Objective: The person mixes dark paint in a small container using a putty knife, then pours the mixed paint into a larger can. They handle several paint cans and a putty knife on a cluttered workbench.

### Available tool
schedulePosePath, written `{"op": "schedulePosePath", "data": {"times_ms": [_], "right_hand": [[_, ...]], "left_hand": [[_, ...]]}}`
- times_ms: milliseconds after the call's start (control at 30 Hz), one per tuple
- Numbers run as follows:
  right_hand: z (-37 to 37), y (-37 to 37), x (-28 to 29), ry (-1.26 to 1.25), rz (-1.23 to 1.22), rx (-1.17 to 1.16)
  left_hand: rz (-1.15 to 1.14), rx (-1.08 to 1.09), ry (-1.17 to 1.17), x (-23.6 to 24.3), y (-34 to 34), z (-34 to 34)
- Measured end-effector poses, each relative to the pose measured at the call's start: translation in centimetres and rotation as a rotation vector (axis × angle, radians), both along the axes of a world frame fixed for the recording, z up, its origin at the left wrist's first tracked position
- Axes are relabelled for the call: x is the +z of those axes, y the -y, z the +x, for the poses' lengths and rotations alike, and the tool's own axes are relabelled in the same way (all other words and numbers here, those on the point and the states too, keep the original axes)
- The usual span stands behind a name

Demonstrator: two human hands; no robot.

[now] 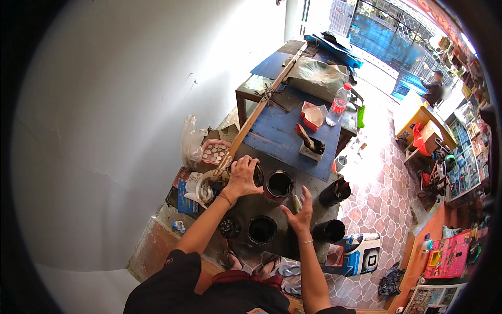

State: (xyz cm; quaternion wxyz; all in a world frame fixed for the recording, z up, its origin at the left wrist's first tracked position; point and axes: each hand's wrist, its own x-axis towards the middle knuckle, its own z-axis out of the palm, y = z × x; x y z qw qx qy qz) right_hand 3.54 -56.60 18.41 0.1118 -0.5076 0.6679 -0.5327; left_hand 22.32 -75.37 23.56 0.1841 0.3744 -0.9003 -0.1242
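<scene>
My left hand rests on top of a dark paint can at the back of a dark low table, its fingers curled over the can's rim. My right hand hovers open above the table, fingers spread, beside an open red-sided can of black paint. A small pale object lies just by its fingers. An open black can stands close to me, with a dark lid to its left.
A long wooden stick runs from the cans across a blue table holding a brush in a tray, a red-white box and a plastic bottle. Two black cylinders stand at the right. White wall on the left; tiled floor on the right.
</scene>
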Motion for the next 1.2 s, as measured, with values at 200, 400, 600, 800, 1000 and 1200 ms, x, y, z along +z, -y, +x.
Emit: {"op": "schedulePosePath", "data": {"times_ms": [200,400,600,800,1000,1200], "right_hand": [[-1.8,0.3,7.2,-0.106,-0.072,0.063],[-1.4,-3.1,7.6,-0.071,-0.041,0.001],[0.5,-7.0,5.8,0.025,-0.009,0.0],[1.6,-9.2,5.4,0.068,0.019,-0.003],[3.0,-12.3,5.1,0.148,0.04,0.032],[3.1,-16.4,5.2,0.131,0.051,0.099]], "left_hand": [[0.103,-0.248,-0.422,0.0,-0.6,-2.5],[0.211,-0.215,-0.141,-2.8,-2.2,-3.8],[0.161,-0.154,-0.026,-3.2,-1.9,-2.4],[0.033,-0.203,0.172,-1.3,-1.4,-4.8],[-0.064,-0.24,0.317,0.1,-2.5,-4.6],[-0.107,-0.206,0.376,0.8,-3.9,-5.3]]}}
